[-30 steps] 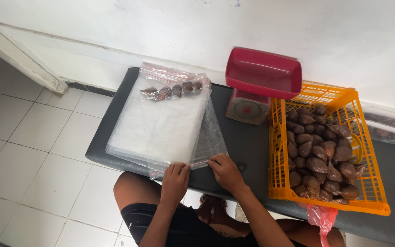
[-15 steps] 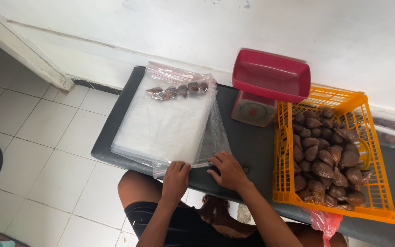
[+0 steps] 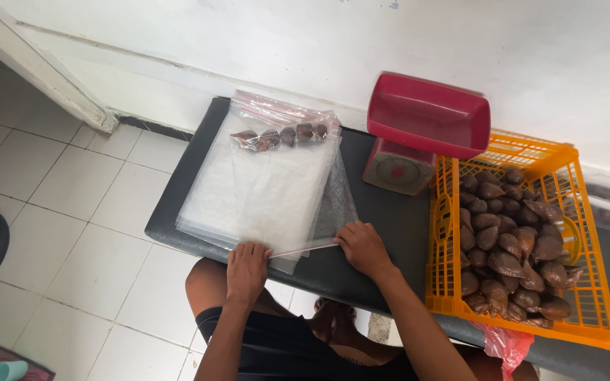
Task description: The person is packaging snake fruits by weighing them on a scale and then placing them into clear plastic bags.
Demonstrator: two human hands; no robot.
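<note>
Clear plastic bags (image 3: 262,190) lie stacked on the dark tabletop (image 3: 390,233), a row of brown scaly fruit (image 3: 280,135) resting at their twelve o'clock edge. Both hands have slid apart along the six o'clock edge since a second ago: the left hand (image 3: 246,271) pinches one corner, the right hand (image 3: 363,247) the other, pulling the top bag's mouth taut. At three o'clock sit a red scale (image 3: 421,134) and an orange crate (image 3: 573,282) of fruit.

Both hands (image 3: 305,257) have spread apart along the near edge of the plastic bags (image 3: 262,190).
</note>
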